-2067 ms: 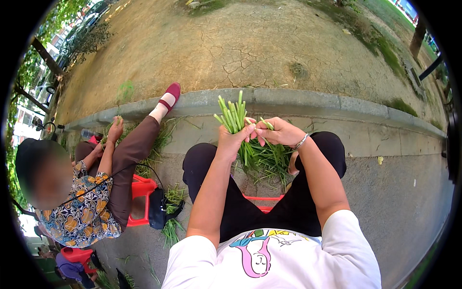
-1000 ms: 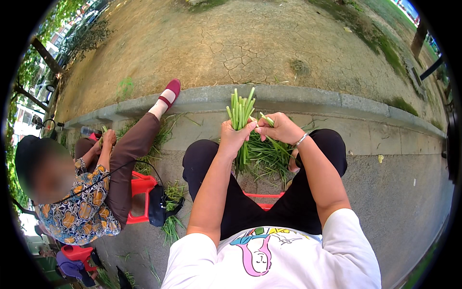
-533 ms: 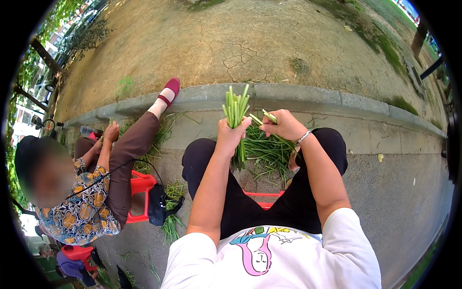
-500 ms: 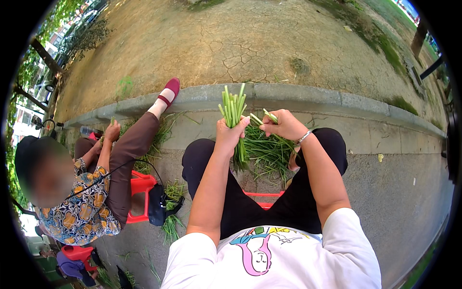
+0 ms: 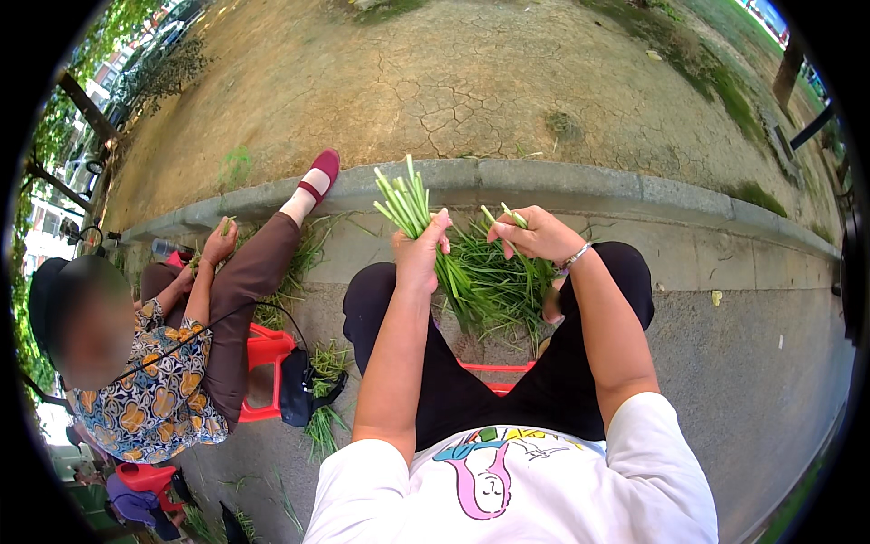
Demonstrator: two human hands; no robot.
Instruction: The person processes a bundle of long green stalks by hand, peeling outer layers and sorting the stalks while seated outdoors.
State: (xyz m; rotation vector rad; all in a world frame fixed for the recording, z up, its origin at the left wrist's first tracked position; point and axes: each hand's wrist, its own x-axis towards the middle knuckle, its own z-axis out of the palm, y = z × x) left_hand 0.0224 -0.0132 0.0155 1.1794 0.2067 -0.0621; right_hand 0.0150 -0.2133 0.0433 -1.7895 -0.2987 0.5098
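Observation:
My left hand (image 5: 419,257) is closed round a bunch of green stalks (image 5: 404,201). Their pale cut ends fan out above the fist, pointing up and to the left. To its right, my right hand (image 5: 538,236) pinches a couple of loose stalks (image 5: 489,215) between thumb and fingers, their ends standing out at the upper left. A heap of long, narrow green leaves (image 5: 494,286) lies on the ground between my knees, below both hands. Part of the heap is hidden by my hands and legs.
A stone kerb (image 5: 562,179) runs across in front, with cracked bare earth (image 5: 435,82) beyond. On the left a co-worker sits on a red stool (image 5: 263,349), hands holding something green. A black bag (image 5: 295,388) and scattered greens (image 5: 326,372) lie beside that stool.
My left hand has moved a little left and down, tilting its bunch leftward, away from the right hand. My right hand stays nearly in place with its stalks. The co-worker's hand has risen slightly.

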